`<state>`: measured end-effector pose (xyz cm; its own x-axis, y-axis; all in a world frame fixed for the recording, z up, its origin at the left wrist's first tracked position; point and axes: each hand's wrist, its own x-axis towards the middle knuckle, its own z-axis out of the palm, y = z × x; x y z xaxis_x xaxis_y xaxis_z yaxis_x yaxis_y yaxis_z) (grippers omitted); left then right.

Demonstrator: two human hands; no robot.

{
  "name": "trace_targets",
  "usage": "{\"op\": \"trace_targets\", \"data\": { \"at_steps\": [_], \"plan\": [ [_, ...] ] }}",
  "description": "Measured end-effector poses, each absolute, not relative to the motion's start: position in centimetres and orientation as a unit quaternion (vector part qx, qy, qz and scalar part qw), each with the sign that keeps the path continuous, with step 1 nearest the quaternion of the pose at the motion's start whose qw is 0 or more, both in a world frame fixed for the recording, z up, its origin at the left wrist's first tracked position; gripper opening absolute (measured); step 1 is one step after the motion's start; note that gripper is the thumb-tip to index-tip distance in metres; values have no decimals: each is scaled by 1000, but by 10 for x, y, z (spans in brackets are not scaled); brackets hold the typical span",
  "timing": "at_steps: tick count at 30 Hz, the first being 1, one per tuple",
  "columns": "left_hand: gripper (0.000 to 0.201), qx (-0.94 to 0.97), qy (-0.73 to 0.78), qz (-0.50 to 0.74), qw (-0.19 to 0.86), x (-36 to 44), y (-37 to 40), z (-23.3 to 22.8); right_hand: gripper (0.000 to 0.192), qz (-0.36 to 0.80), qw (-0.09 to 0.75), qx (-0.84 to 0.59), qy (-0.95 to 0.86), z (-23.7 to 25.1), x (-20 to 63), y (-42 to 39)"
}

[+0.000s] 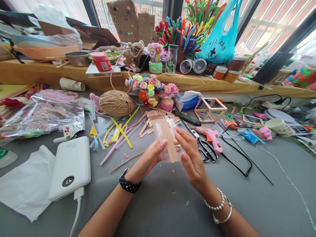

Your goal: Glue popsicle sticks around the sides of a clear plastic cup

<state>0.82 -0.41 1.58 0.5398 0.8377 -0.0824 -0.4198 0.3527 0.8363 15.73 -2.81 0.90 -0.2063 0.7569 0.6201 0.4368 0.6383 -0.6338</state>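
My left hand (153, 154) is closed on a clear plastic bag with flat wooden craft sticks (170, 141) in it, the thumb pressed on its near face. The bag is tilted and held above the grey table. Just right of it is my right hand (191, 158), its fingers stretched out and apart, fingertips by the bag's edge; whether they touch it I cannot tell. Behind the bag lies a pile of loose craft sticks (154, 116), partly hidden by it. Black-handled scissors (207, 149) and a pink glue gun (211, 138) lie beyond my right hand.
A white power bank (72, 168) with a cable lies at left on white tissue (27, 184). Behind are a twine ball (116, 103), pipe cleaners (120, 131), yarn flowers (148, 86) and a stick cube frame (210, 109). The glue gun's black cord (237, 164) loops at right.
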Motion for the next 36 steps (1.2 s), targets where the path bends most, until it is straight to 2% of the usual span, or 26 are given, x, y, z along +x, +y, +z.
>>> {"op": "trace_targets", "data": {
  "at_steps": [4,8,13,18,22,25,36],
  "plan": [
    [49,405,267,401,777,10,-5,17,40,140,483,-396,-769,7,158,-26],
    [48,390,278,401,781,12,-6,13,39,169,480,-408,-758,8,160,-23],
    [49,385,301,399,776,12,-6,11,45,154,468,-406,-769,11,163,-21],
    [57,437,376,447,685,12,-1,11,42,120,436,-432,-780,10,166,-18],
    [61,475,424,486,598,16,3,3,59,52,381,-429,-818,5,164,-18],
    [61,487,436,481,585,16,3,-2,70,37,343,-431,-834,1,160,-18],
    [69,542,470,437,543,20,-3,-4,69,7,355,-457,-815,-1,161,-18]
  ]
}}
